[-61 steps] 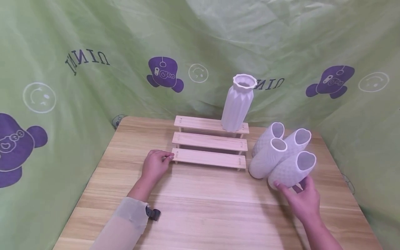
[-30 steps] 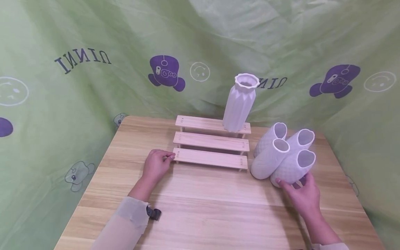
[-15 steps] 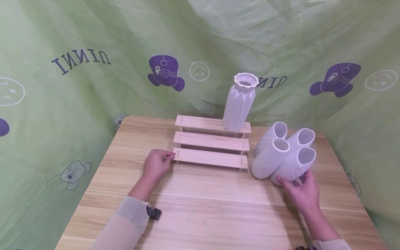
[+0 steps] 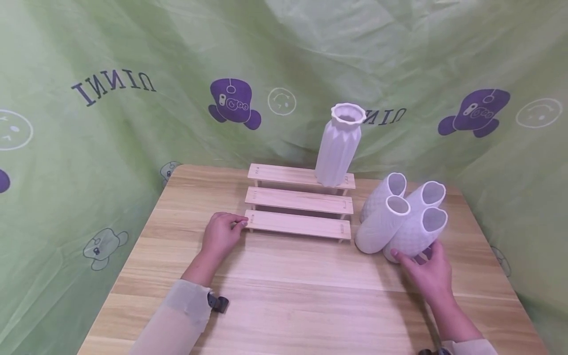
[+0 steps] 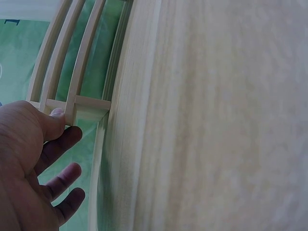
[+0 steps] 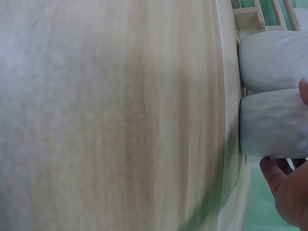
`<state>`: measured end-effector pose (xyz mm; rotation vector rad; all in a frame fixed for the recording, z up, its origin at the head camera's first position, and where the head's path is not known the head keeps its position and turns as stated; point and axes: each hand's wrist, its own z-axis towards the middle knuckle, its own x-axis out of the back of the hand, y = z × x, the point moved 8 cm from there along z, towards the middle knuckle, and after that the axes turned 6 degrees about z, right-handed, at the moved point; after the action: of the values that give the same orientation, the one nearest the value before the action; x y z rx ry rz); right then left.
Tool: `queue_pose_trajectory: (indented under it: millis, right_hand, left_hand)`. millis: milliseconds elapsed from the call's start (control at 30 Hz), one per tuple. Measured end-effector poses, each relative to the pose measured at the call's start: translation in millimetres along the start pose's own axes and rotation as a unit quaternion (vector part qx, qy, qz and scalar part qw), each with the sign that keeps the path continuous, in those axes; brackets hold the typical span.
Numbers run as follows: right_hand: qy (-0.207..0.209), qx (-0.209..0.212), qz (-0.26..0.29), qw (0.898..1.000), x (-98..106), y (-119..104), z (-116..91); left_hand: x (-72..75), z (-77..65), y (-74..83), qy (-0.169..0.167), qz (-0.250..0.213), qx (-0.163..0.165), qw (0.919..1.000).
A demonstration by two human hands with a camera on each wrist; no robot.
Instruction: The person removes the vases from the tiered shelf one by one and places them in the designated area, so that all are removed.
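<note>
A three-step wooden display stand (image 4: 298,225) rests on the table, its lowest step at the front. My left hand (image 4: 221,236) pinches the left end of that step between thumb and index finger; in the left wrist view the other fingers (image 5: 67,180) hang free below. On the top step's right end stands a tall white fluted vase (image 4: 339,150) with a wavy rim. Several white vases cluster right of the stand. With thumb and fingers on opposite sides, my right hand (image 4: 430,273) holds the front-right textured vase (image 4: 414,235) low down; it stands against its neighbours.
A smooth white vase (image 4: 377,230) stands at the cluster's front left, close to the stand's right end. Two more, a left rear vase (image 4: 377,199) and a right rear vase (image 4: 423,197), stand behind. Green printed cloth (image 4: 177,108) hangs around the wooden table (image 4: 275,301).
My right hand has moved the front-right vase slightly away from me, closer against the other vases. My left hand keeps its place on the stand. The head view has shifted a little.
</note>
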<state>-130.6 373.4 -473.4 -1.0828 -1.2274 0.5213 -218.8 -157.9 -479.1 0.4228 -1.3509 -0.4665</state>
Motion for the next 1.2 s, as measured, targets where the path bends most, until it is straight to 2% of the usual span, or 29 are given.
queue_pose_trajectory:
  millis: [367,633,767,1000,1200]
  right_hand:
    - [-0.006,0.0,-0.008,1.0,1.7,0.4,-1.8]
    - [0.002,0.0,0.021,1.0,4.3,2.0,-7.2]
    - [0.016,-0.004,0.031,0.999,7.4,2.0,-12.0]
    - [0.06,-0.005,0.012,0.998,14.3,-3.1,-20.1]
    - [0.095,0.008,0.026,0.995,15.9,-10.7,-29.1]
  left_hand:
    - [0.7,-1.0,1.1,-0.001,-0.002,0.006,1.0]
    - [2.8,-1.6,2.7,0.003,-0.007,0.0,1.0]
    - [3.3,-1.8,2.6,0.003,-0.005,-0.001,1.0]
    - [3.7,-1.7,3.0,0.006,-0.008,-0.006,0.9999]
    - [3.2,-1.3,2.2,0.008,-0.008,-0.004,0.9999]
